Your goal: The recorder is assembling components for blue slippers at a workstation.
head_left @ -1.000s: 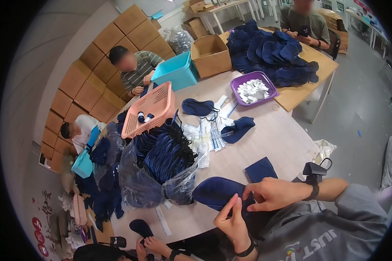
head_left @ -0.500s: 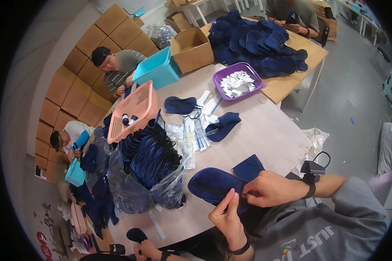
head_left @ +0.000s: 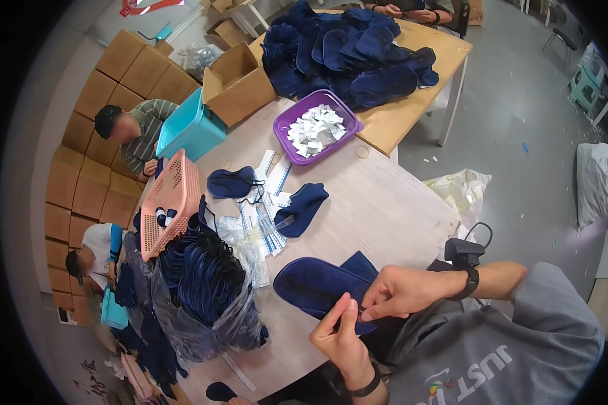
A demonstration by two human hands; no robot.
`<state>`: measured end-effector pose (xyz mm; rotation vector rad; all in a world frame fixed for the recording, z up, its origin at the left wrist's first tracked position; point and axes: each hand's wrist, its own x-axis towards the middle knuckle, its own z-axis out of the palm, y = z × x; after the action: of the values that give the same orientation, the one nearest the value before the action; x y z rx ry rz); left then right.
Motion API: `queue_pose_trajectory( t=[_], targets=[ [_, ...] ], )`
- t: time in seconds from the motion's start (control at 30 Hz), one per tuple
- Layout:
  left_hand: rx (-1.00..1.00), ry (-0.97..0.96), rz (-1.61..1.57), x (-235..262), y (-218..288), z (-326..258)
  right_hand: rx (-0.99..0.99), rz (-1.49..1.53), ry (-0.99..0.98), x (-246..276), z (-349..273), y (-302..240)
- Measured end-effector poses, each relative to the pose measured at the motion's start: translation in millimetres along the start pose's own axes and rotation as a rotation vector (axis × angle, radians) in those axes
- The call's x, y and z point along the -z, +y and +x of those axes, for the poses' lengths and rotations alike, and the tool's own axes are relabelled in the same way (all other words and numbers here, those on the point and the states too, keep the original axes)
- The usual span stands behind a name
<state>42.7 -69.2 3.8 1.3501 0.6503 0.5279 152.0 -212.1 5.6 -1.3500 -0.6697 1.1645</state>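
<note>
**Dark blue eye mask held at the desk edge**

A dark blue eye mask [head_left: 315,285] is seen lying flat on the desk [head_left: 385,209], close to the person. Its long side is stretched from the left to the right, and its right end is pointed at the hands. It looks soft, wide and rounded, like a long oval. Its right end is pinched shut between the fingers [head_left: 371,312] of the right hand [head_left: 405,291]. The lower edge is touched by the left hand [head_left: 341,337], whose fingers are held up and closed together. A clear bag of blue masks [head_left: 199,283] is seen just to the left.
</note>
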Motion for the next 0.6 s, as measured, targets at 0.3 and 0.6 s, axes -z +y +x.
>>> queue_pose_trajectory(
  t=[0.3,0.6],
  targets=[
    [-0.143,0.099,0.2,9,-13,20,0.464,-0.064,-0.794,-11,-76,7],
    [-0.363,-0.221,0.435,29,-50,-9,0.104,0.112,-0.047,0,-1,-57]
  ],
)
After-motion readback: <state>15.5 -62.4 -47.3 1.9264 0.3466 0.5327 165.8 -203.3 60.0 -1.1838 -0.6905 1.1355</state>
